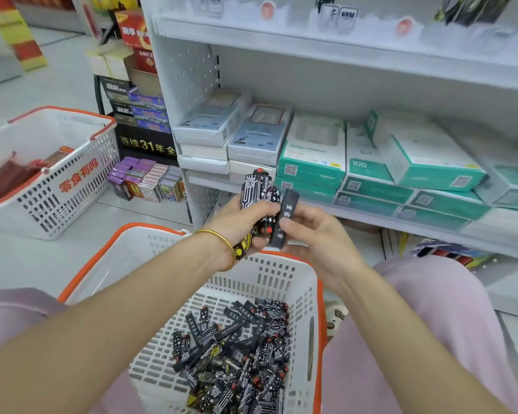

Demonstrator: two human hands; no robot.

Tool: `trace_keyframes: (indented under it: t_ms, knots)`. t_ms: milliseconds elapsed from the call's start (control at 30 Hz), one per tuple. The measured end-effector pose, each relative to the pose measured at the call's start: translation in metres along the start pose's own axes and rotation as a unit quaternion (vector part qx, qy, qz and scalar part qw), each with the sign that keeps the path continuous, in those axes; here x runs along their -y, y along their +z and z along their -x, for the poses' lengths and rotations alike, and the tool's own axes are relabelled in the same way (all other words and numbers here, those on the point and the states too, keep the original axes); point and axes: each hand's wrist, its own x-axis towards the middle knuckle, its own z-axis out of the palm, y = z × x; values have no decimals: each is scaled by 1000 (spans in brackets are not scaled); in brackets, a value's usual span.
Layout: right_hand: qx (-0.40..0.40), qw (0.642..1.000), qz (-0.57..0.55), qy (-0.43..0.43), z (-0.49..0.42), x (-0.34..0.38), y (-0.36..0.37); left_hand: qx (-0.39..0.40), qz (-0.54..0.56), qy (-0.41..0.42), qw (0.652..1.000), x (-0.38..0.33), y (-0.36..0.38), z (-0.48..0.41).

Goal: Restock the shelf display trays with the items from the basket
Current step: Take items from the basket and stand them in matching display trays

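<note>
— Where were the lighters at that moment?

— Most of them lay as a loose heap of lighters (pixel 237 354) on the bottom of the white basket (pixel 281 276) with the orange rim. Just above the far rim of this basket, the left hand (pixel 240 222) gripped a bundle of lighters (pixel 259 192), black with white patterns and red tops. The fingers were curled round the bundle, and the thumb lay across its front.

— And the other hand?

— The right hand (pixel 314 234) was beside the left one, also above the far rim of the basket. It pinched a single black lighter (pixel 283 219) with white characters, between the thumb and the fingers. This lighter stood almost upright and touched the bundle.

— Anything on the wrist?

— A gold bangle (pixel 222 239) was on the left wrist, over the basket's far edge.

— What was around the basket?

— Behind it stood a white shelf (pixel 371 222). It carried teal boxes (pixel 311 162) in stacks and, to their left, grey boxes (pixel 260 135). To the far left of the basket there was a second basket (pixel 57 186) on the floor, with red packets (pixel 9 174) inside. Between this second basket and the shelf, small card packs (pixel 150 180) stood in rows. To the right of the basket I saw a knee in pink trousers (pixel 431 324).
</note>
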Motion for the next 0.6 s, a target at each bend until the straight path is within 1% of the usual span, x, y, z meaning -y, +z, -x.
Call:
trace_keyframes:
  t_ms: [100,133,167,233,300,400,500,600]
  knots:
    - [-98,987,84,-97,5,3,-2,-9,17,4,1000,3,9,0]
    - [-111,980,113,-121,7,5,-4,-6,20,5,1000,4,13,0]
    - [-107,975,144,-131,10,8,-6,-1,21,8,1000,5,17,1]
    - [-78,969,202,-119,15,17,-12,9,26,16,999,5,25,4]
    - [-56,967,224,-105,19,27,-20,25,40,24,999,5,33,8]
    - [-54,961,250,-109,26,43,-31,54,34,41,997,0,47,15]
    - [-61,959,251,-119,33,62,-47,77,27,53,995,-12,67,22]
    - [-76,966,196,-148,46,85,-71,91,21,65,994,-30,98,29]
